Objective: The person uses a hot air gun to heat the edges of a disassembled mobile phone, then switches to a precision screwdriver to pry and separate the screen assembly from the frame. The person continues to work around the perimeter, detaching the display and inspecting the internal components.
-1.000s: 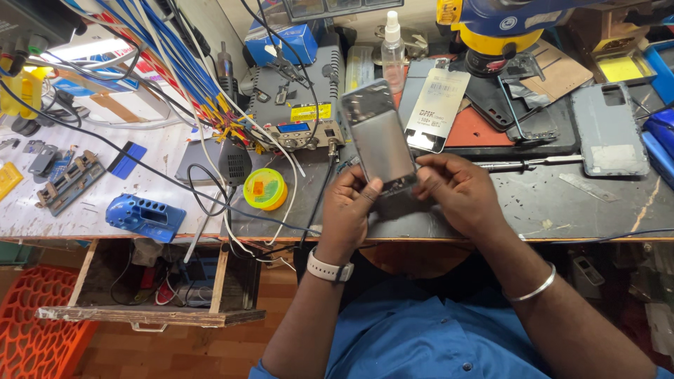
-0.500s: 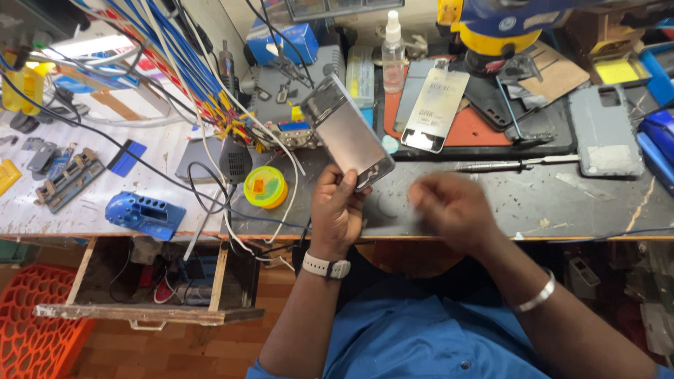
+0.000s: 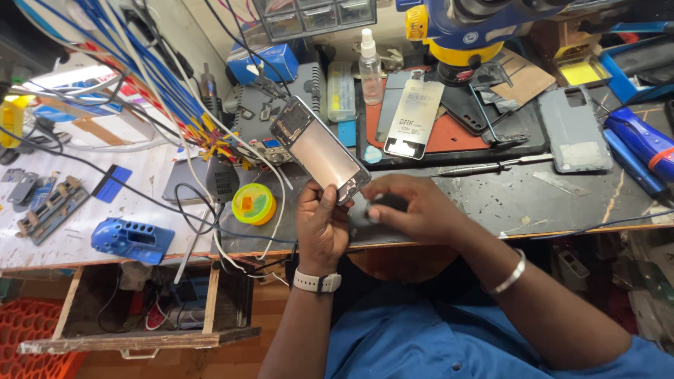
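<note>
Left hand (image 3: 321, 223) clamped on open phone (image 3: 319, 148), tilted above tabletop (image 3: 562, 196). Right hand (image 3: 411, 210) curled beside it, grip unclear.

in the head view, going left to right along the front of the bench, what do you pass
Blue tool holder → yellow-green round tin → left hand holding the opened phone → right hand resting on the bench → grey phone back cover → blue tool at the right edge.
</note>
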{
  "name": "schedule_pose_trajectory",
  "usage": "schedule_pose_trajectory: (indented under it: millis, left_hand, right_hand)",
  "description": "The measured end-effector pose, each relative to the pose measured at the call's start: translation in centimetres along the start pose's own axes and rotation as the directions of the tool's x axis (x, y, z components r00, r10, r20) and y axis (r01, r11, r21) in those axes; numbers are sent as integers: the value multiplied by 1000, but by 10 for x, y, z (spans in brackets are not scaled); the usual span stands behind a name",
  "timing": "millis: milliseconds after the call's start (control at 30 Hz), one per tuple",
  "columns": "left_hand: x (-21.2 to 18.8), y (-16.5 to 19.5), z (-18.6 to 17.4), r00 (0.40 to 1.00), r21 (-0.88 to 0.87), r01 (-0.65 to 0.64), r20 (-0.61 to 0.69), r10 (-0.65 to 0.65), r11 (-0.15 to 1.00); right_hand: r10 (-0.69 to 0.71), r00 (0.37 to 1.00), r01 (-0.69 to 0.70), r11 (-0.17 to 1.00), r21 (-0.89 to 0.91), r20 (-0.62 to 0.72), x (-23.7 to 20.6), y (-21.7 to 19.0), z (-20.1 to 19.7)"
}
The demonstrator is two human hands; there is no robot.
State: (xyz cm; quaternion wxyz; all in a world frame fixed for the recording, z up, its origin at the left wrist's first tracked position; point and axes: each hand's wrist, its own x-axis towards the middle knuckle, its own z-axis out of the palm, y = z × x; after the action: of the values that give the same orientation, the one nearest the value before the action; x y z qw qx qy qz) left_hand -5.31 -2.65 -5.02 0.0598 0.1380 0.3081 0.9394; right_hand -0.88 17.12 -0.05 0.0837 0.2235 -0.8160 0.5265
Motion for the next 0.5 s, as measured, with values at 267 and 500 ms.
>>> schedule_pose_trajectory:
  millis: [267,500]
  left_hand:
    - [-3,-2,0,999,26,53,13,-53,998]
    - [-4,-4,-2,1000,47,7,11,-7,999]
  right_hand:
    - [248,934,-284,952,117,257,-7,10,0]
    - [-175,972,116,936,-334,-153,-21,-1,-8]
